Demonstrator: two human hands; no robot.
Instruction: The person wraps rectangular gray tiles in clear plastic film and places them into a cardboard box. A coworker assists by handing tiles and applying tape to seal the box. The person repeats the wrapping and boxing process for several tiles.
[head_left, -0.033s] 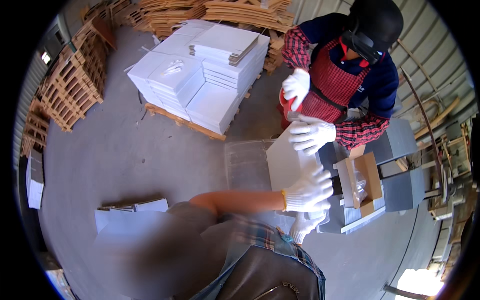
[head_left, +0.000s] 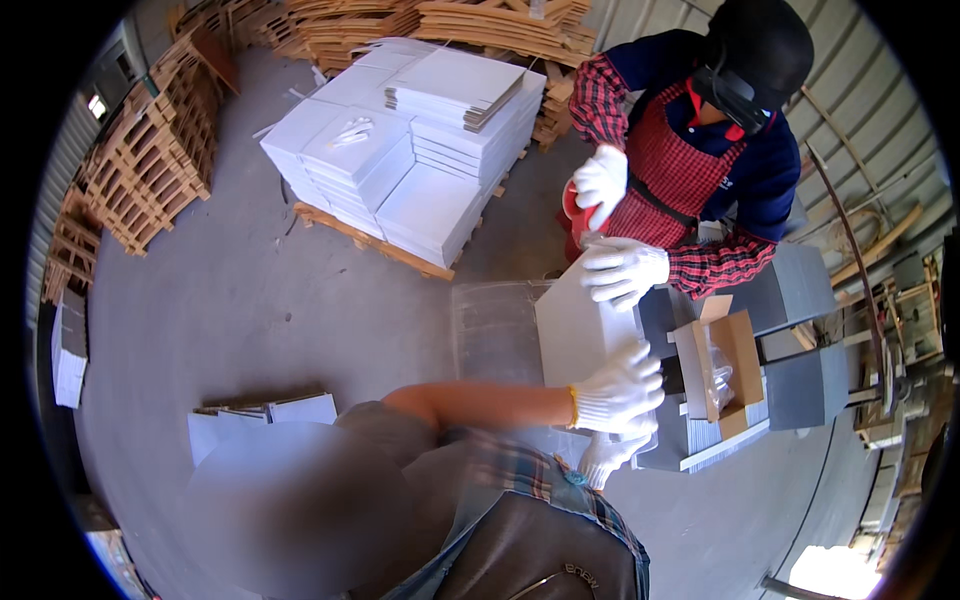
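Note:
A flat white board (head_left: 575,330) lies on a grey work stand (head_left: 800,290). My left hand (head_left: 620,385), in a white knit glove, grips the board's near right corner, forearm bare. My right hand (head_left: 608,455), also gloved, sits just below it at the board's near edge; its fingers are partly hidden and its grip is unclear. Across the stand a co-worker in a red apron presses one gloved hand (head_left: 625,270) on the board's far corner. The co-worker's other hand (head_left: 603,183) holds a red object at chest height.
An open cardboard box (head_left: 720,365) with a plastic bag sits on the stand right of my hands. A pallet of stacked white sheets (head_left: 410,150) stands at the back. Wooden pallets (head_left: 150,170) pile up at left. More white sheets (head_left: 260,420) lie on the concrete floor.

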